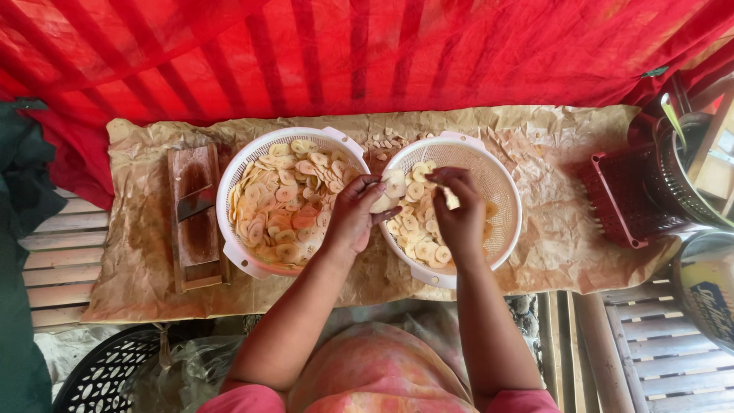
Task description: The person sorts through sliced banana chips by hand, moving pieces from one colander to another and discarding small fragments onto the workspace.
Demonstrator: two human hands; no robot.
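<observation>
While both hands work over the right colander [501, 180], pale banana slices [411, 222] fill it.
Left hand [353, 218] pinches stacked slices; right hand [459, 214] grips one. They look thin, brittle, best held by edges. A fuller left colander [229, 183] sits beside it.

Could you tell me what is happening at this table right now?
A person works over two white colanders of pale round slices. The left hand holds a few slices between the baskets, while the right hand pinches one slice above the right colander, which is partly filled. The left colander is fuller. Both sit on crumpled brown paper, with a wooden slicer board at the left and a red basket at the right.
</observation>
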